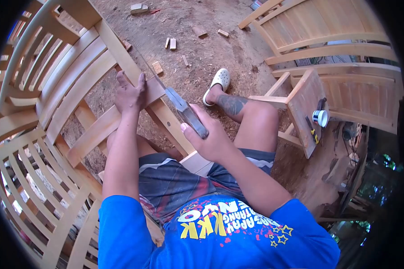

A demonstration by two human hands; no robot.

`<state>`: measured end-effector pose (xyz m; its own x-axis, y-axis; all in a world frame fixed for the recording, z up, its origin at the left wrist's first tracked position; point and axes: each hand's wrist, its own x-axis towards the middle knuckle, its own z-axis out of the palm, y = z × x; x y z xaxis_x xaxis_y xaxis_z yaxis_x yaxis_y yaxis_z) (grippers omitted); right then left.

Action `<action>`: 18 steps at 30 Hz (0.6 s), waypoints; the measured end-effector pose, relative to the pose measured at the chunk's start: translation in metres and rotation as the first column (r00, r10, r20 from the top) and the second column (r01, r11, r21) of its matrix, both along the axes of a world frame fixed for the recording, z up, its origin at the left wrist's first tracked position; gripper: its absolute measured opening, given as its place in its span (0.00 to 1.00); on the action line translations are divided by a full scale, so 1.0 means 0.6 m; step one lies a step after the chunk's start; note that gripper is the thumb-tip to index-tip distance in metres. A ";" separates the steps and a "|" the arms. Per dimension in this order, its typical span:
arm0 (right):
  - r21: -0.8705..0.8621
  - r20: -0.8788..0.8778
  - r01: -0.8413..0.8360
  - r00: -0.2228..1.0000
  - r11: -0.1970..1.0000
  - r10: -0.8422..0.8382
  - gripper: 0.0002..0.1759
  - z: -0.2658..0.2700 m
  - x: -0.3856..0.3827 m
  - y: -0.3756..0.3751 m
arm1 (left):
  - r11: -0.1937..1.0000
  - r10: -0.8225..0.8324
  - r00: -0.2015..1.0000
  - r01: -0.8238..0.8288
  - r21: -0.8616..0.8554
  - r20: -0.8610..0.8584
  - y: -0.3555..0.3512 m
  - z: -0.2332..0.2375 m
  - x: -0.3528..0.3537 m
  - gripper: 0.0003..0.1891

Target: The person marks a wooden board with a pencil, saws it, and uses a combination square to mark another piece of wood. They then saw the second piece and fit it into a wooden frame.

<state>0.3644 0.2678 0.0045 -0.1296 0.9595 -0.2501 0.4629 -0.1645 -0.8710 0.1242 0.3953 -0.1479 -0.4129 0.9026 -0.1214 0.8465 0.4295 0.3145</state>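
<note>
Hands: left hand (131, 95) lies spread on a pale slat (96, 134), left of centre; right hand (213, 139) is curled round the handle of a saw (188, 116) at the frame's centre.
Wooden frame: curved, slatted furniture (74, 92) fills the left side.
Panelled furniture: a second wooden piece (332, 50) stands at upper right.
Small table: right of centre, its top (304, 110) carrying a white tub (320, 118).
Slat under hand: its long axis rises from lower left toward the centre.
Saw axis: runs from the right hand toward upper left, crosswise to the slat, by its right end; blade seen edge-on, so contact cannot be told.
Nearer hand: right for the handle; left is just beside the blade.
Wood offcuts: small blocks (173, 44) lie scattered at upper centre.
</note>
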 end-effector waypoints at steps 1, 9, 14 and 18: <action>0.016 0.017 0.000 1.000 1.000 -0.001 0.35 0.000 0.000 -0.008 | 1.000 0.005 1.000 -0.005 -0.020 0.005 -0.005 -0.001 -0.003 0.44; -0.077 -0.043 0.005 0.999 0.997 -0.008 0.35 0.017 -0.017 0.002 | 0.964 0.034 0.999 -0.036 -0.264 -0.013 -0.012 0.025 0.003 0.43; -0.150 -0.012 0.014 1.000 0.989 -0.016 0.36 0.030 -0.015 0.008 | 0.952 0.076 0.997 -0.071 -0.297 0.007 -0.009 0.046 0.013 0.41; -0.112 -0.006 0.008 1.000 0.994 -0.009 0.35 0.039 -0.005 -0.017 | 0.956 0.084 0.996 -0.079 -0.283 0.004 -0.009 0.042 0.012 0.41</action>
<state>0.3615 0.2574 0.0278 -0.1233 0.9266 -0.3552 0.4555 -0.2652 -0.8498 0.1313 0.3897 -0.1226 -0.4798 0.7939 -0.3735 0.8007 0.5703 0.1837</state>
